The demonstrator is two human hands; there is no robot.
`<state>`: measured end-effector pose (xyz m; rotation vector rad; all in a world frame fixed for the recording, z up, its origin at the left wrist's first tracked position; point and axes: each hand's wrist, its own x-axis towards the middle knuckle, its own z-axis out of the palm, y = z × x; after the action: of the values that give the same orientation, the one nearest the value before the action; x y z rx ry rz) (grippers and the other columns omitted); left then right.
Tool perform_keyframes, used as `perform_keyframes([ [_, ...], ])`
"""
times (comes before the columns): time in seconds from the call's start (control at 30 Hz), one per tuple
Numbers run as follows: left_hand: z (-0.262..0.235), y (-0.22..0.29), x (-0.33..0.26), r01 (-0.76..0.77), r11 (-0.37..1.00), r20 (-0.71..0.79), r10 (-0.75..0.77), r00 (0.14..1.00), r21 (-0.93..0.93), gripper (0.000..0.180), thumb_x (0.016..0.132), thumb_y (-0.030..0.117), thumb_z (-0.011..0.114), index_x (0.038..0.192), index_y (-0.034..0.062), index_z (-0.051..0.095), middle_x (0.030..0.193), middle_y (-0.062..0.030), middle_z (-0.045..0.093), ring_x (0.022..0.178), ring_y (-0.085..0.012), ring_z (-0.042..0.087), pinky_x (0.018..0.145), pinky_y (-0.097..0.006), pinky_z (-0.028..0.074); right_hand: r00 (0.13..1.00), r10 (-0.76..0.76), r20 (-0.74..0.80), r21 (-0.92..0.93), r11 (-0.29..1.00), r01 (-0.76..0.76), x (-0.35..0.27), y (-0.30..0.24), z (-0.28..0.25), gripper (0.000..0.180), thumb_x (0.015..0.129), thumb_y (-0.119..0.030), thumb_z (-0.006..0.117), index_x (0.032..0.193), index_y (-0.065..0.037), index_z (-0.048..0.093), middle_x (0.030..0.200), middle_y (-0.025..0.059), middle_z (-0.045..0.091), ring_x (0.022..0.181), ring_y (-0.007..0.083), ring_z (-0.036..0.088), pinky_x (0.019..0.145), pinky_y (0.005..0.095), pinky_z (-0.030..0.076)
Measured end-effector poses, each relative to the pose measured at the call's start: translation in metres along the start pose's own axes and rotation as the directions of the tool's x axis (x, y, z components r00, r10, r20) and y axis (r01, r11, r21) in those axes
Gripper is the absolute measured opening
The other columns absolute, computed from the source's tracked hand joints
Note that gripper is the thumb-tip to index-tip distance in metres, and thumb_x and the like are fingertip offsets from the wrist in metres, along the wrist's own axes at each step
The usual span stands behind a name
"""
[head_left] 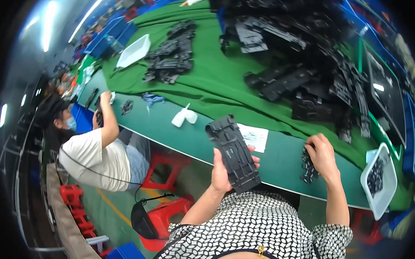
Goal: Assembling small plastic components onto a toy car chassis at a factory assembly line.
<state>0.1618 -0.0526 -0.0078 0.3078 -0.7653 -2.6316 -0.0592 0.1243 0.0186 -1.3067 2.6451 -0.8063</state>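
My left hand (221, 172) is closed around a long black moulded plastic chassis (234, 153), holding it tilted above the table's near edge. Its ribbed face is turned up, and my fingers show along its right side. On the right, my right hand (322, 154) reaches down to a small heap of little black parts (308, 168) on the green tabletop. The fingers are bent and drawn together at the top of that heap. Whatever is between their tips is too small to make out.
A white tray (366, 178) of small black parts stands at the right. Black chassis pieces (282, 79) are piled on the green cloth (210, 52). A printed sheet (255, 136) and white bottle (184, 116) lie ahead. A masked co-worker (101, 153) sits left, near red stools (165, 217).
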Motion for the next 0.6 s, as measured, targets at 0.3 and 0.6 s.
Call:
perform_keyframes([
  [0.3, -0.010, 0.001, -0.001, -0.063, 0.998, -0.014, 0.064, 0.998, 0.024, 0.083, 0.086, 0.066, 0.014, 0.125, -0.0028, 0.039, 0.117, -0.0160, 0.051, 0.096, -0.0268, 0.058, 0.083, -0.039, 0.050, 0.981, 0.056, 0.186, 0.093, 0.993, -0.074, 0.017, -0.006, -0.009, 0.010, 0.072, -0.003, 0.060, 0.081, 0.001, 0.056, 0.081, 0.0159, 0.055, 0.079, 0.0339, 0.054, 0.073, 0.0395, 0.043],
  [0.6, -0.015, 0.000, -0.002, -0.045, 0.999, 0.012, 0.045, 0.999, -0.027, 0.076, 0.089, 0.062, 0.015, 0.127, 0.0008, 0.037, 0.119, -0.0151, 0.049, 0.099, -0.0263, 0.056, 0.086, -0.040, 0.048, 0.984, -0.161, -0.074, 0.129, 0.977, 0.169, 0.012, -0.017, -0.003, 0.004, 0.079, 0.003, 0.053, 0.082, 0.001, 0.051, 0.074, 0.0118, 0.051, 0.066, 0.0241, 0.052, 0.058, 0.0320, 0.041],
])
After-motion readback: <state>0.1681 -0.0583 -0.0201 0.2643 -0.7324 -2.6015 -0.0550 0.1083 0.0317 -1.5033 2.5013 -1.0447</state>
